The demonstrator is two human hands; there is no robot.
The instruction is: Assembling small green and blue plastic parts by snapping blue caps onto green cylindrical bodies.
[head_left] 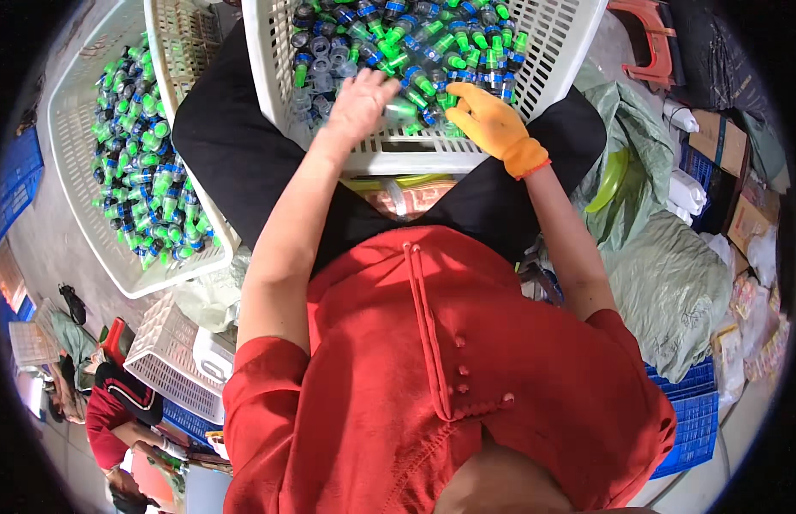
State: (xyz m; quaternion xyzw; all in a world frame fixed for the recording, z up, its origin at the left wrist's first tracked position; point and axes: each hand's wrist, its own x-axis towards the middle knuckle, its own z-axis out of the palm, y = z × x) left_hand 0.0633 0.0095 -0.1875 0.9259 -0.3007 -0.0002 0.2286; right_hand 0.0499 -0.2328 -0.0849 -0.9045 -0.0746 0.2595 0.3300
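Pointing every which way, long axes crossed: green-capped bottles [419, 81]

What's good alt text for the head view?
A person's bare left hand and orange-gloved right hand are over small, mostly green-topped bottles in a white crate; another bottle-filled crate sits to the left.

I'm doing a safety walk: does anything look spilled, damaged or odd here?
One mismatch: the right hand wears an orange glove while the left hand is bare. No spill or damage stands out around the white basket of green-tipped bottles.
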